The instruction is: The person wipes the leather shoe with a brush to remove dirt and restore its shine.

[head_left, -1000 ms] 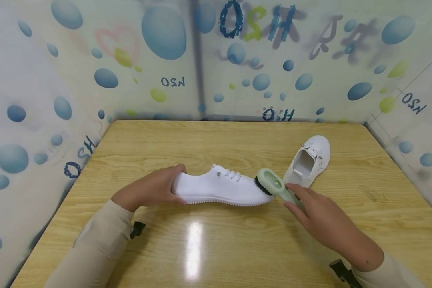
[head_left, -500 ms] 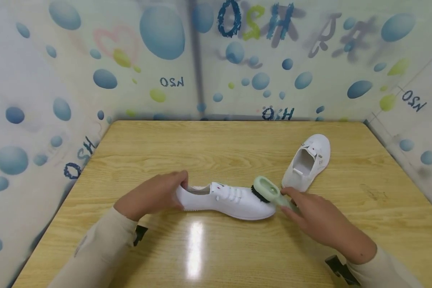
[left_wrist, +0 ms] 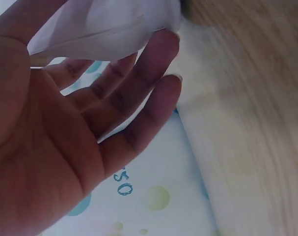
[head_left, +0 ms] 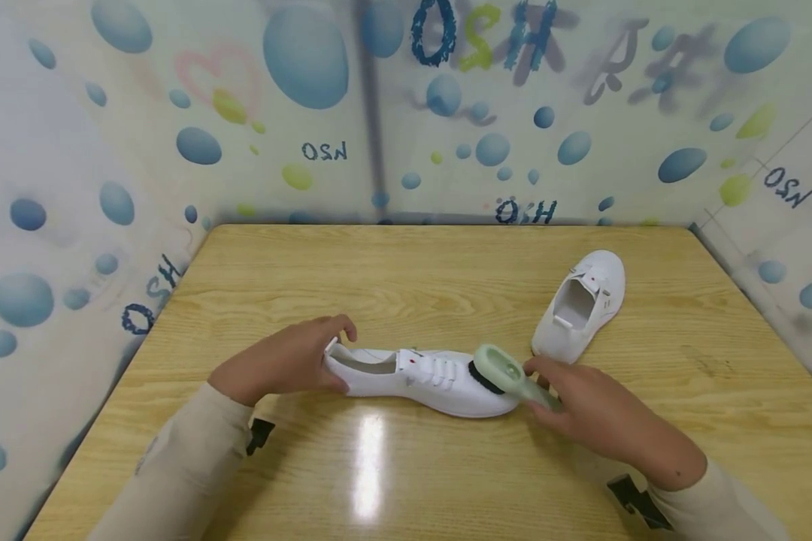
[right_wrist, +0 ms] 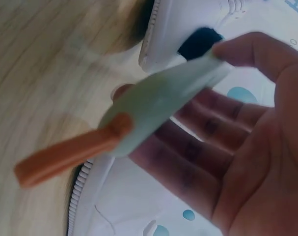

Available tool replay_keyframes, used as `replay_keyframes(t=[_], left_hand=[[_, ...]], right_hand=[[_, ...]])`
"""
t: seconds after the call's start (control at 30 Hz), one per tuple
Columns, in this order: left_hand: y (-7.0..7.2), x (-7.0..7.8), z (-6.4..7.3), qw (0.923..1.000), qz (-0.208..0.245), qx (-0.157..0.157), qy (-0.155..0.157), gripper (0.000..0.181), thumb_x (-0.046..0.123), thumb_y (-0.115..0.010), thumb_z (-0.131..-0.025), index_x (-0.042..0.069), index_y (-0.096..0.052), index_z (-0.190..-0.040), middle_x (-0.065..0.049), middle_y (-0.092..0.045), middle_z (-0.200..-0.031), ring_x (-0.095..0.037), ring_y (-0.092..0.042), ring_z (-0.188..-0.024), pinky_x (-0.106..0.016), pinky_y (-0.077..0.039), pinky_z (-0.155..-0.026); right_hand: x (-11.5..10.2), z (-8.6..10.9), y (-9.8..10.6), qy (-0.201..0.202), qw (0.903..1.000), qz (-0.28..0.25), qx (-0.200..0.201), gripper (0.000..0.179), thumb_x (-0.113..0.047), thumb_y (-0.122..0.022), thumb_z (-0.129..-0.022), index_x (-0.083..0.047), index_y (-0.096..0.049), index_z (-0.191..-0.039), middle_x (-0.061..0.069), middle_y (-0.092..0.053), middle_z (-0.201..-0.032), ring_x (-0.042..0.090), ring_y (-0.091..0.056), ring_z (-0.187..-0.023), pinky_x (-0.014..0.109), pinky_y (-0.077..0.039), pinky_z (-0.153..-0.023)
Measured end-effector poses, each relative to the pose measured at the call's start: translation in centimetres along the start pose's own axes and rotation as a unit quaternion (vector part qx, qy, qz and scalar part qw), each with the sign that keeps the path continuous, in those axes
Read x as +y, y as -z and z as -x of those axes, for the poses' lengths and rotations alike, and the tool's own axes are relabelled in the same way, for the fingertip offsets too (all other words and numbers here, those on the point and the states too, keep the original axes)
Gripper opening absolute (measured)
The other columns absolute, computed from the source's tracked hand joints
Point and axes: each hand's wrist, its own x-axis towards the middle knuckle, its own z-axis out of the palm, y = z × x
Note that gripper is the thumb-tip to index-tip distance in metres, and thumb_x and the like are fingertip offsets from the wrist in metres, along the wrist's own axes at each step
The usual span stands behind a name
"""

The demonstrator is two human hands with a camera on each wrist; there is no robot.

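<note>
A white lace-up shoe (head_left: 440, 394) lies sideways in front of me, toe to the right, its opening tilted up. My left hand (head_left: 287, 364) grips its heel, thumb on the near side and fingers behind. In the left wrist view the fingers curl beneath the white heel (left_wrist: 104, 29). My right hand (head_left: 609, 413) holds a pale green brush (head_left: 501, 368) by its handle. Dark bristles press on the upper near the toe. From the right wrist, the brush handle (right_wrist: 158, 98) shows between thumb and fingers, with an orange strap (right_wrist: 65, 155) hanging from its end.
A second white shoe (head_left: 607, 274) stands at the back right of the wooden table (head_left: 379, 278), just beyond my right hand. Patterned curtain-like walls (head_left: 446, 150) enclose the table at the back and sides. Dark wrist mounts show under both sleeves.
The shoe has come lower and turned, so its opening and laces now face up more. The brush has moved down with it and slightly left, bristles staying at the toe area.
</note>
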Motion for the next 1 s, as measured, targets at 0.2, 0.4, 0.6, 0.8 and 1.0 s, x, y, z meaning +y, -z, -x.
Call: replay_keyframes(t=[0.2,0.4,0.6,0.8,1.0], left_hand=[[-0.6,-0.4,-0.5,0.9996,0.016,-0.019,0.012,0.068,0.037,-0.091,-0.071,0.015,-0.062,-0.129,-0.003,-0.067,-0.122,-0.018,-0.062,-0.103,-0.04,-0.051,-0.091],[-0.8,-0.6,-0.7,0.9983,0.034,-0.035,0.032,0.057,0.039,-0.092,-0.068,0.022,-0.067,-0.115,0.003,-0.068,-0.114,-0.014,-0.06,-0.097,-0.038,-0.049,-0.087],[-0.7,-0.6,-0.6,0.9977,0.047,-0.041,0.028,0.053,0.039,-0.092,-0.067,0.024,-0.066,-0.11,0.005,-0.067,-0.11,-0.013,-0.059,-0.095,-0.037,-0.049,-0.086],[-0.7,-0.5,-0.6,0.9972,0.056,-0.043,0.024,0.052,0.038,-0.092,-0.068,0.024,-0.064,-0.109,0.005,-0.066,-0.11,-0.014,-0.059,-0.098,-0.038,-0.049,-0.088],[-0.7,-0.6,-0.6,0.9972,0.059,-0.043,0.018,0.053,0.038,-0.092,-0.068,0.022,-0.063,-0.11,0.004,-0.066,-0.109,-0.015,-0.059,-0.098,-0.038,-0.048,-0.089]], right_hand=[[0.4,0.4,0.4,0.043,0.9989,-0.02,-0.006,0.03,-0.02,-0.077,-0.086,-0.023,-0.062,-0.112,-0.012,-0.062,-0.085,-0.001,-0.046,-0.064,0.02,-0.04,-0.056],[0.5,0.2,0.7,0.022,0.9993,-0.016,-0.024,0.032,-0.018,-0.077,-0.084,-0.019,-0.061,-0.113,-0.01,-0.061,-0.083,0.0,-0.045,-0.061,0.021,-0.04,-0.054],[0.6,-0.3,0.6,0.016,0.9994,-0.008,-0.029,0.036,-0.022,-0.076,-0.088,-0.015,-0.061,-0.12,-0.009,-0.063,-0.088,0.001,-0.048,-0.065,0.022,-0.042,-0.058],[0.8,-0.3,0.9,0.036,0.9984,-0.016,-0.041,0.031,-0.021,-0.077,-0.087,-0.022,-0.062,-0.114,-0.01,-0.063,-0.087,0.0,-0.048,-0.066,0.021,-0.042,-0.059],[1.1,-0.4,1.2,0.032,0.9986,0.003,-0.043,0.033,-0.019,-0.078,-0.083,-0.02,-0.063,-0.112,-0.009,-0.063,-0.084,0.002,-0.049,-0.066,0.021,-0.042,-0.057]])
